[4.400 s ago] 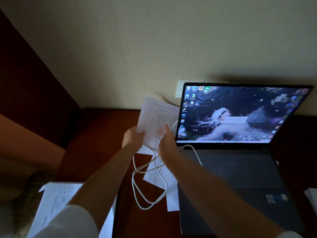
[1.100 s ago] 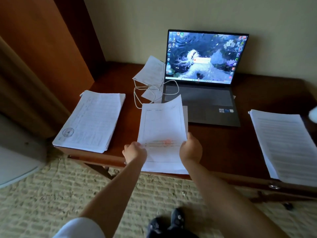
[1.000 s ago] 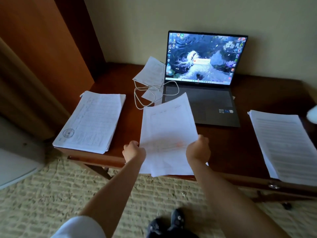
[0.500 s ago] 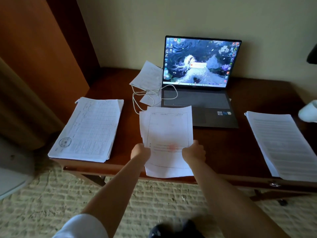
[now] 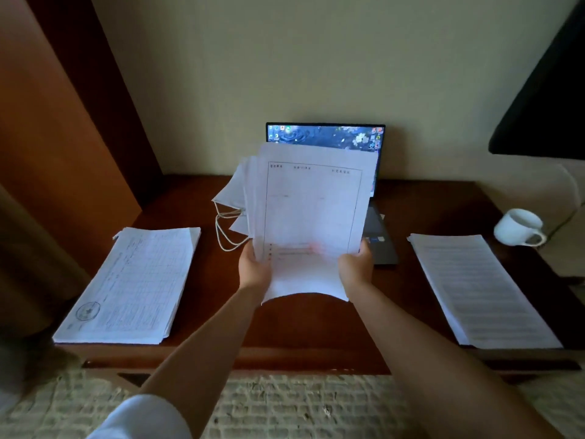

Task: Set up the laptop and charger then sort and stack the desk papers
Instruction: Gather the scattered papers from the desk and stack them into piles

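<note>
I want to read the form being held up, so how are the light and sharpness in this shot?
Head view: dim overall, corners dark; the held sheets are soft, their print unreadable; the laptop screen is the brightest spot; wide-angle bending at the desk edges.

Printed papers (image 5: 311,213) upright before laptop (image 5: 326,136)
</note>
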`<state>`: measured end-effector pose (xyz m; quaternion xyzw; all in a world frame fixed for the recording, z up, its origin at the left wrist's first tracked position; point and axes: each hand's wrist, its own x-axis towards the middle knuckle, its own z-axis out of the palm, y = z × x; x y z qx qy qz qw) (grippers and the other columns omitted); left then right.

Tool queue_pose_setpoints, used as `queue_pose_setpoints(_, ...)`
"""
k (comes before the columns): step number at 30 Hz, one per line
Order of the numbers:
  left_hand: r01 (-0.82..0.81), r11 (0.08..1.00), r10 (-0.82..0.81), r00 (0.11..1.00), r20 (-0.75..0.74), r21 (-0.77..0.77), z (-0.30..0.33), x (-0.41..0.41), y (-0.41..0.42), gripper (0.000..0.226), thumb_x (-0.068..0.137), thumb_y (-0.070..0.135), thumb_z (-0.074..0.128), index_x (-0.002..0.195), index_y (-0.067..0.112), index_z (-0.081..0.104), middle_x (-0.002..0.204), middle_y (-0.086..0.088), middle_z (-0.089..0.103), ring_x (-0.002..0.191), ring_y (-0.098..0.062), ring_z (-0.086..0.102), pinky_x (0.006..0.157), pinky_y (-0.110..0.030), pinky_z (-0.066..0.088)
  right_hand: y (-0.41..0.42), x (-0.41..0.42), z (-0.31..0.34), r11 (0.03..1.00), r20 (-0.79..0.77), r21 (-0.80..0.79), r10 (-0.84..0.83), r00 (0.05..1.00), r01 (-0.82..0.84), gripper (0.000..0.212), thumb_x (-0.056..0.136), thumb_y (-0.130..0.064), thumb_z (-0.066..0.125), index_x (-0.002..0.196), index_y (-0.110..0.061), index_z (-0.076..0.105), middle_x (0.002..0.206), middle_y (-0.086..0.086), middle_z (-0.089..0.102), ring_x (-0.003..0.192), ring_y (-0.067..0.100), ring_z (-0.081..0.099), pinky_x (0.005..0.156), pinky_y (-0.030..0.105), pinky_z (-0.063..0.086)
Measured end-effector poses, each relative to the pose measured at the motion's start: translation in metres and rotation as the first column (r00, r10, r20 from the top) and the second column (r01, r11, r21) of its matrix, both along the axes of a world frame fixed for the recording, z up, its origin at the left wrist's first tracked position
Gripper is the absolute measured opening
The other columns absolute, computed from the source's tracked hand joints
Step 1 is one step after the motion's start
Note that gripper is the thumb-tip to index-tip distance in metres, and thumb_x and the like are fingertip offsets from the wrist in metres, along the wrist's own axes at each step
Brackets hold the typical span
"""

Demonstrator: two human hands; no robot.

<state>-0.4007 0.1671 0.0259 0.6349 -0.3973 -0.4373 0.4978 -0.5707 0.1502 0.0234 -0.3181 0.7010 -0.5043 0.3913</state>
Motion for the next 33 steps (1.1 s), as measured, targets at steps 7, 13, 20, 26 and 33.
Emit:
queue_pose_setpoints(7,-0.036,0.998,0.030,0.993,-0.112,-0.051,0.012,-0.051,-0.006,0.049,0.077,-0.003,0.068,0.122,0.013,0.052,0.110,-0.004,0.066,0.099,-0.022,0.065,0.085,-0.040,0.056,-0.001,-0.054,0.021,0.986,-0.008,-0.169,-0.001,1.000,0.000,0.052,0.076,0.009,0.044,0.121,-0.017,0.045,0.109,0.004,0.062,0.099,0.027,0.061,0.078,0.033,0.048)
queue_pose_setpoints(13,-0.130,0.986,0.131,0.991,0.009,-0.104,0.017,-0.107,-0.002,0.018,0.095,0.006,0.048,0.110,0.012,0.055,0.104,-0.007,0.062,0.094,-0.021,0.061,0.064,-0.023,0.048,0.000,-0.083,0.016,0.984,-0.108,-0.161,0.063,0.992,-0.080,0.061,0.084,0.004,0.040,0.142,-0.013,0.036,0.136,0.009,0.053,0.118,0.027,0.054,0.099,0.040,0.044)
queue_pose_setpoints(20,-0.150,0.986,0.154,0.987,0.045,-0.079,0.012,-0.175,-0.001,0.017,0.096,0.013,0.051,0.113,0.013,0.053,0.100,-0.002,0.060,0.097,-0.020,0.060,0.075,-0.032,0.049,-0.004,-0.143,0.018,0.972,-0.243,-0.174,0.115,0.963,-0.159,0.061,0.086,0.005,0.040,0.142,-0.016,0.034,0.134,0.003,0.055,0.113,0.024,0.056,0.089,0.030,0.043)
queue_pose_setpoints(26,-0.109,0.994,0.107,0.991,0.080,0.020,0.009,-0.239,-0.018,0.025,0.096,0.019,0.053,0.120,0.010,0.052,0.107,-0.004,0.061,0.096,-0.021,0.060,0.078,-0.035,0.053,-0.010,-0.212,0.008,0.988,-0.275,-0.080,0.108,0.955,-0.135,0.054,0.095,-0.005,0.040,0.145,-0.017,0.028,0.129,0.012,0.057,0.113,0.031,0.057,0.087,0.036,0.046)
queue_pose_setpoints(33,0.102,0.968,-0.121,0.990,0.071,0.230,-0.016,-0.345,-0.041,0.028,0.093,0.008,0.047,0.120,0.015,0.050,0.108,-0.006,0.061,0.088,-0.021,0.060,0.063,-0.030,0.054,-0.018,-0.349,-0.011,0.981,-0.425,0.181,0.146,0.893,-0.075,0.049,0.094,-0.005,0.038,0.142,-0.011,0.034,0.135,0.015,0.052,0.121,0.035,0.051,0.093,0.037,0.043)
